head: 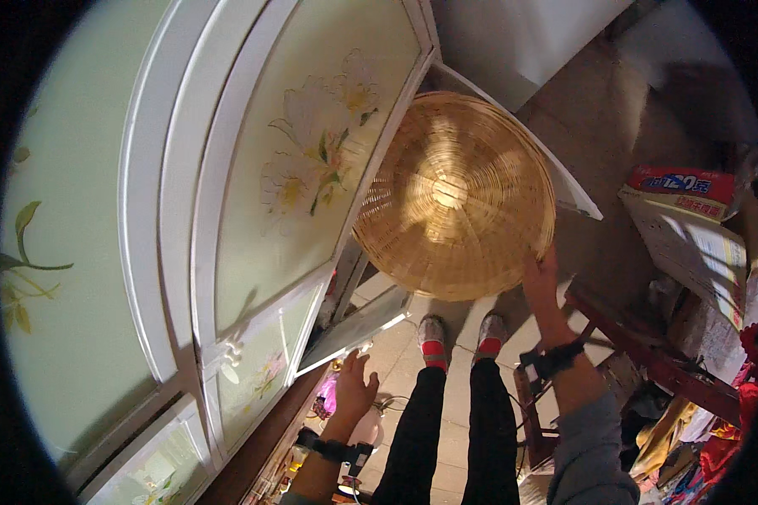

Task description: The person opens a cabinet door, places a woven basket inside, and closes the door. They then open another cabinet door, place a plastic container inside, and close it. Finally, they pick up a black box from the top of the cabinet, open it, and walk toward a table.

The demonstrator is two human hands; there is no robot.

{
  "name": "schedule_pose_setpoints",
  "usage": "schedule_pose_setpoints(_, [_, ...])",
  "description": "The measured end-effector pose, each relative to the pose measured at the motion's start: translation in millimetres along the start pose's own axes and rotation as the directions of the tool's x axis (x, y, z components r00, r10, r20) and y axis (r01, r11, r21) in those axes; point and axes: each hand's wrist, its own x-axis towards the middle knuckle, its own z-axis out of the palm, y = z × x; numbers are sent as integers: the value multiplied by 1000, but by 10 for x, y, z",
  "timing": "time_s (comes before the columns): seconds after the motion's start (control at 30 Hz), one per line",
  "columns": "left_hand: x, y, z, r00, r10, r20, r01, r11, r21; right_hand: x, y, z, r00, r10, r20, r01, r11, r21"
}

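Observation:
A round woven wicker basket (pixel 410 252) stands tilted before me, its inner or outer face turned towards me; I cannot tell which. My right hand (pixel 541 284) grips the basket's lower right rim. Beside the basket's lower left side, a small cabinet door (pixel 360 331) hangs ajar. Just below that door's edge is my left hand (pixel 357 388), empty, with its fingers apart. The basket's left part is hidden behind a white-framed cabinet door with a flower-painted panel (pixel 271 252). Another white door edge (pixel 575 205) shows behind the basket on the right.
Tall cabinet panels (pixel 69 189) fill the left side. On the right stand a cardboard carton (pixel 688 246) bearing writing, a dark red wooden stool or chair (pixel 657 360) and piled cloth (pixel 720 448). Small items, among them a pink bag (pixel 328 394), lie below left. My feet stand on floor tiles (pixel 445 404).

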Motion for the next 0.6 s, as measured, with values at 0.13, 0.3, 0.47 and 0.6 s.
schedule_pose_setpoints(0.13, [42,-82,69,1000,24,6,-24,1000,7,-710,63,-267,985,80,-151,-62,991,118])
schedule_pose_setpoints(0.3, [54,-71,64,993,-103,52,104,995,-9,-1523,-192,-784,927,288,-241,-211,930,300])
schedule_pose_setpoints(0.47, [226,29,-124,997,-50,-58,57,993,108,-2078,-756,-1292,909,306,-282,-142,866,480])
schedule_pose_setpoints(0.6, [355,249,-346,986,129,-104,-163,861,-481,-2278,-999,-1624,900,359,-248,-296,920,258])
